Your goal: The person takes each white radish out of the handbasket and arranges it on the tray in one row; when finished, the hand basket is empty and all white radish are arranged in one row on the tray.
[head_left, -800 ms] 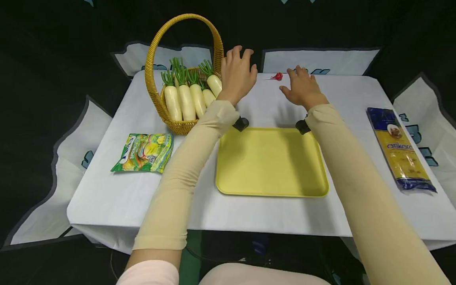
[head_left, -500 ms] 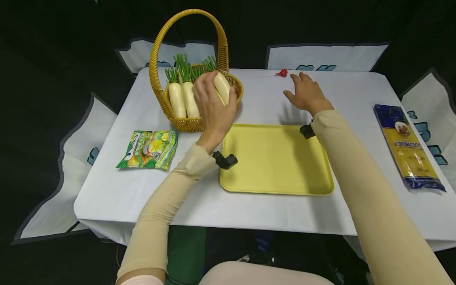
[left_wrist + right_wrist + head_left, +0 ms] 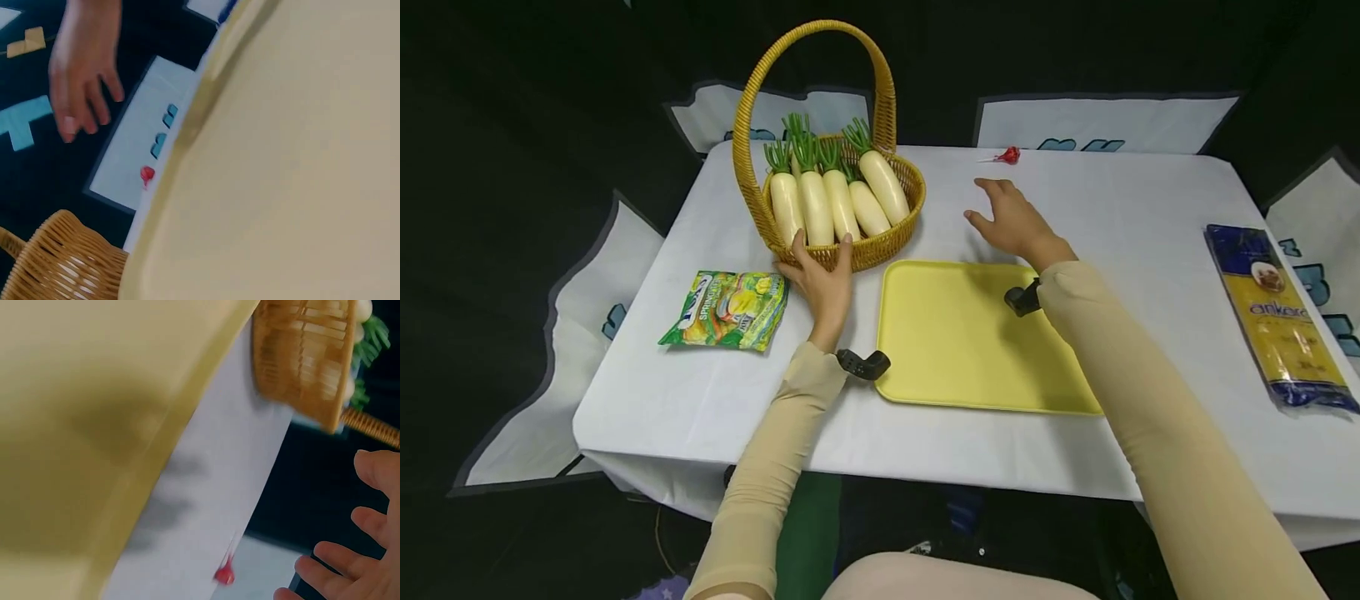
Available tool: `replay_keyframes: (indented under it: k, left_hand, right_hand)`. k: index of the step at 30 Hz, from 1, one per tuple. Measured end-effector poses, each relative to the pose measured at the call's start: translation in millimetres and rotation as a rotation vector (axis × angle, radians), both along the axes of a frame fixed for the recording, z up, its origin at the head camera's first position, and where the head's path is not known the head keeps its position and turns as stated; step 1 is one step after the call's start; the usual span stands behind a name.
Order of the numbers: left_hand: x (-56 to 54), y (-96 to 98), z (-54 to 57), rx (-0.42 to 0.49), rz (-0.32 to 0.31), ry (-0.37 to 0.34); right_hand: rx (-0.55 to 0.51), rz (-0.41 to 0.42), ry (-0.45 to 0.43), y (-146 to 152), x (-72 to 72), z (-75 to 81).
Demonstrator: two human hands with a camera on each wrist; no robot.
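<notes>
The near edge of a white-covered table is crossed by two arms clothed in cream sleeves, and a black device is worn at each wrist. Beyond that edge, a flat yellow tray is laid in the middle of the table, its right part overlapped by the right sleeve. To its left, a green bag printed with vegetables is seen; well to its right, a yellow and blue packet lettered "ankara" is set lengthwise.

Just beside the bag, the left hand is reached up to the near side of a wicker basket. Its fingers are spread and its fingertips are placed at the near rim; how firmly they are pressed cannot be told. The right hand is held raised by the tray's far edge, its fingers spread apart.

The basket is placed beyond the tray's far left corner, and in it white radishes with green tops are leaned side by side. Near the table's far edge, a red lollipop is laid.
</notes>
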State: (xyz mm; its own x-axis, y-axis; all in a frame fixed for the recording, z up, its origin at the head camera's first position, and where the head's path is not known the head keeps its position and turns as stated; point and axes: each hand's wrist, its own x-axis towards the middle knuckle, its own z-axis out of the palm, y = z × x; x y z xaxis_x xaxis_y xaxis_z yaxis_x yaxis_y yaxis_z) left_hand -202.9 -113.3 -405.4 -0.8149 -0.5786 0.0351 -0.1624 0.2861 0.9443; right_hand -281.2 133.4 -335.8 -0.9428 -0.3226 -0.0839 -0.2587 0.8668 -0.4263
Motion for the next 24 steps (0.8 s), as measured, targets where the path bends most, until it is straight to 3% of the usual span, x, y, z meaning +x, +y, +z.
replay_keyframes:
  k: [5,14,18,24]
  left_hand:
    - [-4.1,2.1,-7.8,0.011,0.016,0.032]
    - [-6.1,0.8,-8.8,-0.019,0.058,0.077]
    - [-3.9,-1.9,-9.2,-0.076,0.061,0.11]
    - [-0.6,-7.7,-7.0,-0.158,0.04,0.088]
  right_hand:
    - [-0.086,0.054,0.038,-23.9,4.2,-2.7]
    - [-0.216,0.118,0.111,-69.3,11.9,-0.6]
    - [-0.267,0.136,0.124,-84.0,14.1,-2.1]
    - [-0.312,0.146,0.112,-97.1,9.5,-4.9]
